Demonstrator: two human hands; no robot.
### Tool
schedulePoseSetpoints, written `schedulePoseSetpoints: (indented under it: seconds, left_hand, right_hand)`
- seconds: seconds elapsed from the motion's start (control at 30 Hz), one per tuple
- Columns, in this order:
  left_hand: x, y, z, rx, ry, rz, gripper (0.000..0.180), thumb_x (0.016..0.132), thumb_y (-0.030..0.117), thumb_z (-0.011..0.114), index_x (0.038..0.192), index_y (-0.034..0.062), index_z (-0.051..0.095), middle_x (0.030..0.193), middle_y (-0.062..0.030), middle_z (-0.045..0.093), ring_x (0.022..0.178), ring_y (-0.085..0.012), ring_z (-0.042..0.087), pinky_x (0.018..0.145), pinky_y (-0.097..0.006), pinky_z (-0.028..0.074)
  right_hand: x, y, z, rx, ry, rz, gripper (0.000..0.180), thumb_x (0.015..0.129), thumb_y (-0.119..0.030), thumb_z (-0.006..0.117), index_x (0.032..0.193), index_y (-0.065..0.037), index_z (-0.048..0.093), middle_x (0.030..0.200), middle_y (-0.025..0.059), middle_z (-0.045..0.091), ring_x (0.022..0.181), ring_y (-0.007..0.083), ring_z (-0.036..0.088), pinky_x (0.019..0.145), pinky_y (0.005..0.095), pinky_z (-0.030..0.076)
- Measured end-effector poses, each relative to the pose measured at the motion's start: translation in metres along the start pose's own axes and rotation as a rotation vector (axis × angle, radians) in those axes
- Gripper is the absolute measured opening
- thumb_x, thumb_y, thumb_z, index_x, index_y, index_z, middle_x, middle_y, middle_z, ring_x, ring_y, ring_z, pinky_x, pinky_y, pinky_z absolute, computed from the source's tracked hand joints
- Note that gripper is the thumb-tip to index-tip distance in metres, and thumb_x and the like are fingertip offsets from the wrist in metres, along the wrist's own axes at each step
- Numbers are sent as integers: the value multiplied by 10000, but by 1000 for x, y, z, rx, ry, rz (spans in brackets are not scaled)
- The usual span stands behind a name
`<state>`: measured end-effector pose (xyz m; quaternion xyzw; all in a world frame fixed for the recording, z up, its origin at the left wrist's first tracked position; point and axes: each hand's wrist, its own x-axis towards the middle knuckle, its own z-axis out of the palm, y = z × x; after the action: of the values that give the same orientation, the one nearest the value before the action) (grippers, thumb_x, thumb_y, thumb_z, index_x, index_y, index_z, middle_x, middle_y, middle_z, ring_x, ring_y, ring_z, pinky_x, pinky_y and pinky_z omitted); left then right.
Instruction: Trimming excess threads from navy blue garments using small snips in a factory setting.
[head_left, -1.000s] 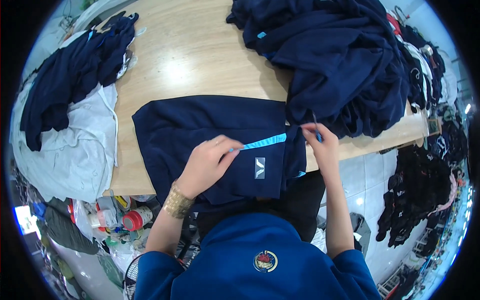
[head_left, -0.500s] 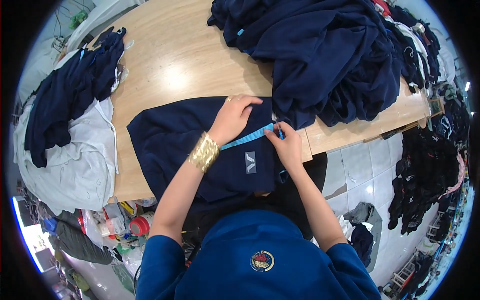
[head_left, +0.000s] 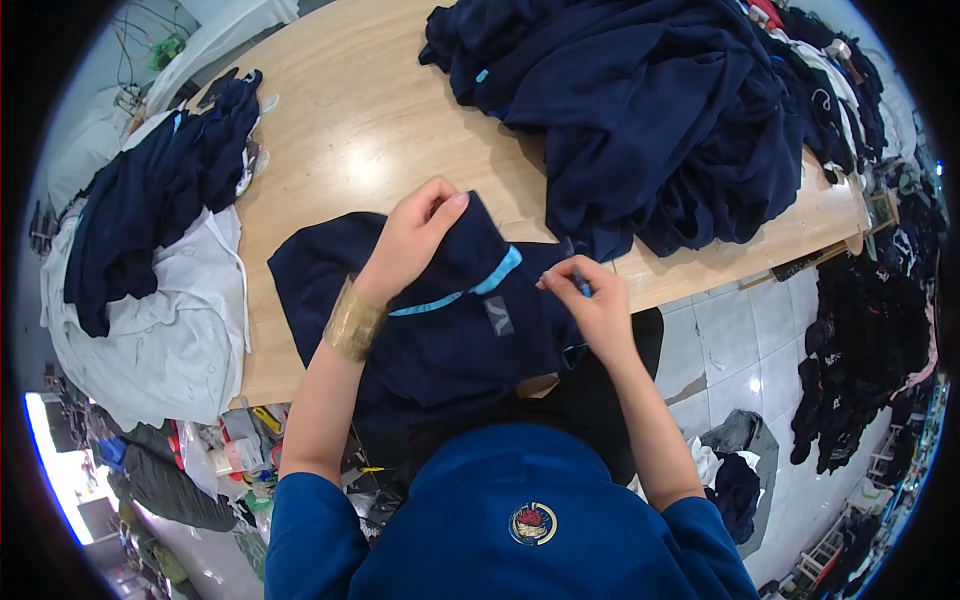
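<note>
A navy garment (head_left: 430, 355) lies over the table's near edge and my lap. A light-blue strip (head_left: 500, 272) runs across it, and a grey patch (head_left: 499, 315) with a pale mark sits below the strip. My left hand (head_left: 418, 235), with a gold band at its wrist, pinches the garment's upper edge and holds that part raised. To the right of the strip is my right hand (head_left: 592, 300), its thumb and index finger pressed together just off the cloth. A small blue thing (head_left: 584, 288) shows within its curled fingers; its kind is mostly hidden.
A large heap of navy garments (head_left: 650, 110) covers the table's far right. White cloth (head_left: 160, 330) with navy pieces (head_left: 165, 190) on it hangs at the left edge. Dark clothes (head_left: 860, 350) lie on the tiled floor at right. Bottles and tools crowd below the table at left.
My left hand has moved left and lifted the garment's edge, folding the strip's part upward. My right hand has left the strip and drawn slightly right and down.
</note>
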<state>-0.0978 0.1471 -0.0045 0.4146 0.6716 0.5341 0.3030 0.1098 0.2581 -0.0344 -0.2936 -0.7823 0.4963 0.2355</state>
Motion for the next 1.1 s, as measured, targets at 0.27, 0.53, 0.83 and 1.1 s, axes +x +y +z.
schedulePoseSetpoints:
  seconds: [0.27,0.53,0.83,1.1]
  left_hand:
    - [-76,41,-1,-443,243,-168,147,923,147,523,807,57,509,750,66,517,692,15,423,609,-149,356]
    - [-95,51,11,-661,374,-122,135,907,121,545,788,62,522,760,52,544,704,2,454,667,-160,375]
    - [-101,53,17,-641,416,-96,135,903,109,550,780,60,525,743,51,543,697,0,451,672,-160,367]
    - [-102,52,20,-633,415,-86,130,901,116,558,789,56,530,745,46,550,699,5,454,674,-158,365]
  right_hand:
    - [-16,-61,-13,-21,-169,-160,298,797,-231,657,998,-36,554,844,83,616,700,181,584,643,281,445]
    - [-27,-76,9,-282,-60,-555,218,777,-248,677,863,-62,602,731,38,590,601,175,537,536,281,365]
    - [-31,-80,10,-332,-39,-476,206,769,-211,682,868,-49,601,730,70,587,631,218,548,573,294,407]
    - [-31,-82,10,-346,-31,-485,213,765,-222,684,866,-52,604,725,65,586,623,214,548,567,298,407]
